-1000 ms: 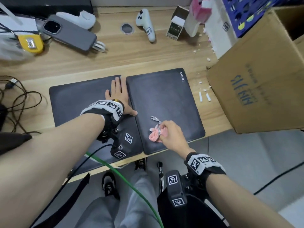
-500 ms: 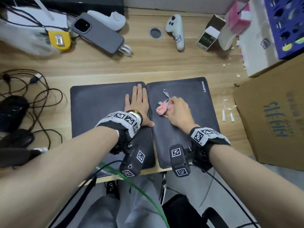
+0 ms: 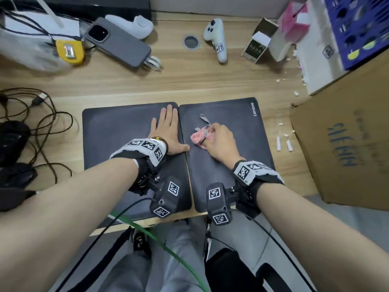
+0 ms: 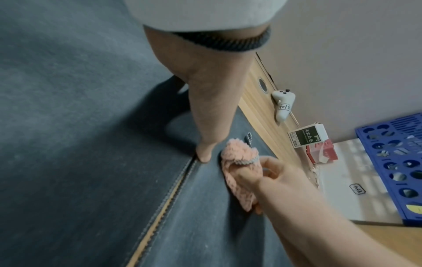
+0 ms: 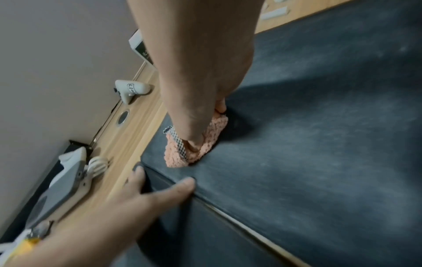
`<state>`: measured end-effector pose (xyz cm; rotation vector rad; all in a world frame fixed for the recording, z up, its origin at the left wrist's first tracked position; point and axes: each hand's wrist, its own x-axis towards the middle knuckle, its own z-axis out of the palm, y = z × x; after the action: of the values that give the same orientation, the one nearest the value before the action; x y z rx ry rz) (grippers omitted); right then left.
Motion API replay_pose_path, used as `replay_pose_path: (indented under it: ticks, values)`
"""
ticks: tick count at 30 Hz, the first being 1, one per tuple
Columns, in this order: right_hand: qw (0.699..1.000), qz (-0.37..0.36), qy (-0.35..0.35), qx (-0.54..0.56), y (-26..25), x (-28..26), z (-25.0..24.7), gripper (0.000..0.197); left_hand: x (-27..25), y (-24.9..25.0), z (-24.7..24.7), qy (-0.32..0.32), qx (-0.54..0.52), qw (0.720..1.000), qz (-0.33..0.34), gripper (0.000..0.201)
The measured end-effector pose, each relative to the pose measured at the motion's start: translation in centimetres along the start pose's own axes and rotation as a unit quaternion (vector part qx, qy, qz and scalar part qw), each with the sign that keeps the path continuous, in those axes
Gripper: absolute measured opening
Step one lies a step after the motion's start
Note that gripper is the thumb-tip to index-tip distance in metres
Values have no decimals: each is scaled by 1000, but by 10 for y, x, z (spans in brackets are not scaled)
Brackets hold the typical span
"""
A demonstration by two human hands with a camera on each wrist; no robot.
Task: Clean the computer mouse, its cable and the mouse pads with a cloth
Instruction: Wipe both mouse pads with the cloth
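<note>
Two dark grey mouse pads lie side by side on the wooden desk: the left pad (image 3: 117, 131) and the right pad (image 3: 235, 123) with a Lenovo mark. My left hand (image 3: 166, 127) lies flat on the left pad's right edge, fingers straight, thumb at the seam. My right hand (image 3: 219, 140) grips a bunched pink cloth (image 3: 199, 137) with a checked ribbon and presses it on the right pad near the seam. The same pink cloth (image 4: 237, 162) (image 5: 194, 144) shows in both wrist views. A black mouse (image 3: 12, 133) and its tangled cable (image 3: 48, 123) lie at the far left.
At the back of the desk lie a phone (image 3: 117, 42), a white controller (image 3: 216, 39), a small green box (image 3: 256, 45) and a yellow tag (image 3: 69, 51). A large cardboard box (image 3: 345, 131) stands at the right. White crumbs (image 3: 283, 144) lie beside the right pad.
My right hand slid the cloth from the right pad's near part up toward its far left, then drew it slightly back. The left hand stayed flat on the left pad.
</note>
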<state>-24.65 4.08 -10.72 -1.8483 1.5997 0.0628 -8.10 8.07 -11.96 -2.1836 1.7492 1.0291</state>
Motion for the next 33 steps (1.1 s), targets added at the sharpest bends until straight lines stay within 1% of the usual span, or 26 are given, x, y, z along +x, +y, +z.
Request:
replay_pose_path:
  ticks: [2,6,9,12,15,20,25,27,30,33]
  values:
    - [1000,13,-5,3,6,-14,4,39,1,2,-3,11,0,1000,3,123]
    - [999,23,-29,-11,9,-21,4,44,8,-4,-5,29,25,999,21,129]
    - [999,21,-35,-21,8,-15,1,44,13,-6,-10,15,56,998,39,129]
    - [1000,11,-18,-18,0,-2,-2,40,20,-5,-15,-4,74,996,52,130]
    - [999,-17,-11,-36,-14,17,-2,35,19,-5,-10,6,69,996,54,133]
    - [998,-46,-8,-42,-40,55,-3,30,24,-12,-8,25,44,998,39,147]
    - [997,-67,14,-31,-57,87,-3,26,25,-12,-9,16,48,998,33,146]
    - [997,-74,19,-21,-59,92,-3,27,26,-12,-11,17,47,998,31,145]
    - [997,-82,0,6,-55,91,-5,30,26,-11,-13,3,45,999,26,144]
    - [997,-70,-9,15,-35,77,-15,29,26,-10,-16,-12,54,998,12,147]
